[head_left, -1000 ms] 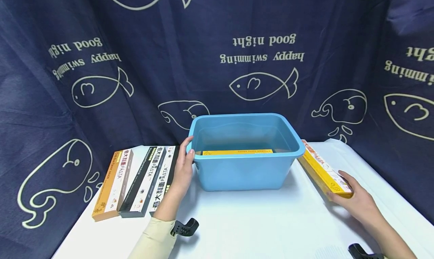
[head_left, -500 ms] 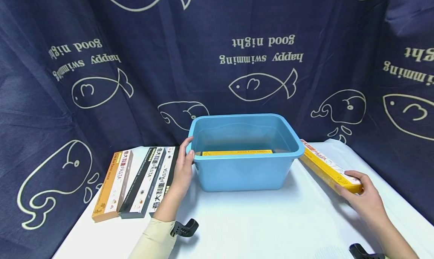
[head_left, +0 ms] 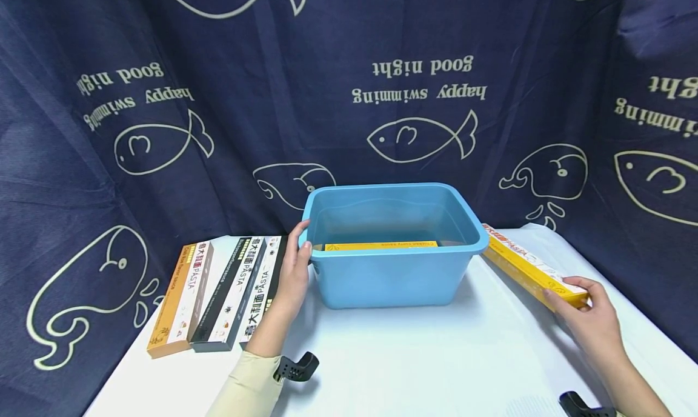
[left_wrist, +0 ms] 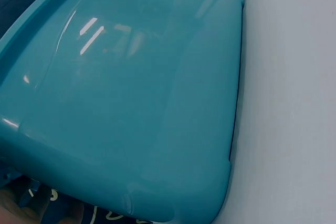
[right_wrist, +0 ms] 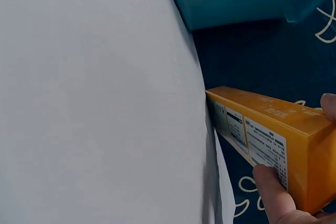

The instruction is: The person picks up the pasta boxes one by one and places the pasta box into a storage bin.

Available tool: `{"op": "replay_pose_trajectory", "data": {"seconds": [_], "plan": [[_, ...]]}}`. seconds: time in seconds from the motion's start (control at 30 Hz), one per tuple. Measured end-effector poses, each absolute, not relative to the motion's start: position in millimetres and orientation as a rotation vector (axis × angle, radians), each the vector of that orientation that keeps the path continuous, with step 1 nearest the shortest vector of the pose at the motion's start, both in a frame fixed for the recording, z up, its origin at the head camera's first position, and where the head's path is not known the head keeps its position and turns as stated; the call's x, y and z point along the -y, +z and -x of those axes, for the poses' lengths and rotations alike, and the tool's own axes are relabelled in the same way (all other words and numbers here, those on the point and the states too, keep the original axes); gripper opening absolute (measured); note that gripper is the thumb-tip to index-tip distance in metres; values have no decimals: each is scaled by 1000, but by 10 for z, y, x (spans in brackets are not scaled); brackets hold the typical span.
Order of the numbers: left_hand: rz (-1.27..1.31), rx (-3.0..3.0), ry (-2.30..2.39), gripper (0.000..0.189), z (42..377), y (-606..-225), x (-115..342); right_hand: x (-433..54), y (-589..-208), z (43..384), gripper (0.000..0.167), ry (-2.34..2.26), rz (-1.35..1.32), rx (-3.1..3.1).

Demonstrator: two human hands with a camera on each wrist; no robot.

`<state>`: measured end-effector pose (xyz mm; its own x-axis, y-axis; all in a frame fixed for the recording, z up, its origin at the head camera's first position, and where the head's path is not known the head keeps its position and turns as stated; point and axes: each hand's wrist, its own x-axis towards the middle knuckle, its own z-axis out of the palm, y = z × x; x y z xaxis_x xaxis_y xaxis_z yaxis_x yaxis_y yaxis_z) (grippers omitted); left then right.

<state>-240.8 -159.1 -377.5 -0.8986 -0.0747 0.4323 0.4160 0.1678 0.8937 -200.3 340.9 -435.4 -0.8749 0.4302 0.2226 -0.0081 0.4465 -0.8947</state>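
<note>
My left hand [head_left: 295, 276] grips the left rim of a blue plastic bin [head_left: 388, 280], thumb and fingers about its edge. Inside the bin lies a yellow pasta box [head_left: 382, 246], only its upper part showing over the front rim. At the right, my right hand [head_left: 591, 317] holds the near end of a second yellow pasta box [head_left: 531, 268], its fingers across the end. That box slants away with its far end behind the bin's right corner. In the right wrist view, thumb and fingers press opposite sides of the yellow pasta box [right_wrist: 273, 124].
Left of the bin, an orange pasta box [head_left: 177, 302], a black pasta box [head_left: 229, 296] and a black-and-white pasta box [head_left: 263, 290] lie side by side on the white tabletop [head_left: 409, 356]. A dark blue fish-print curtain [head_left: 305, 90] hangs behind.
My right hand has shifted a little right and up, lifting the near end of the yellow pasta box. The left hand and the bin have stayed in place.
</note>
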Motion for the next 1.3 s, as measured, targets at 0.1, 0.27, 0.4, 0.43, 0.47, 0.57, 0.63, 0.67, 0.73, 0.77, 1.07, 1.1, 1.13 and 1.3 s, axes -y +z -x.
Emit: {"op": "replay_pose_trajectory", "data": {"seconds": [0.1,0.27,0.4,0.43,0.47,0.57,0.63,0.67,0.73,0.77,1.07,1.1,1.13,1.3], "plan": [[317,2078,-1782,49,2401,-3772,1591,-3412,-4343,2005,35,1474,383,2226],[304,2085,-1782,49,2395,-3781,1592,-3412,-4323,2008,36,1552,456,2157],[303,2081,-1779,49,2399,-3785,1590,-3415,-4303,2017,37,1586,515,2130],[302,2079,-1778,49,2400,-3785,1589,-3417,-4292,2025,37,1594,537,2126],[301,2079,-1778,49,2402,-3788,1590,-3419,-4283,2034,37,1597,563,2127],[304,2079,-1782,49,2407,-3794,1596,-3429,-4252,2066,38,1601,657,2131],[304,2081,-1784,49,2411,-3800,1600,-3438,-4243,2082,41,1660,699,2089],[304,2086,-1782,49,2408,-3799,1600,-3442,-4242,2087,42,1698,707,2058],[304,2089,-1780,49,2409,-3798,1600,-3453,-4245,2091,45,1782,701,1983],[304,2089,-1779,49,2409,-3797,1598,-3456,-4248,2092,46,1806,694,1962],[296,2090,-1781,49,2414,-3790,1594,-3442,-4233,2122,47,1813,716,1929],[300,2090,-1781,49,2415,-3785,1593,-3438,-4227,2127,47,1791,728,1951],[303,2089,-1782,49,2415,-3783,1594,-3434,-4219,2131,47,1775,744,1964],[309,2085,-1784,49,2414,-3770,1590,-3412,-4164,2137,50,1831,778,1885]]}}
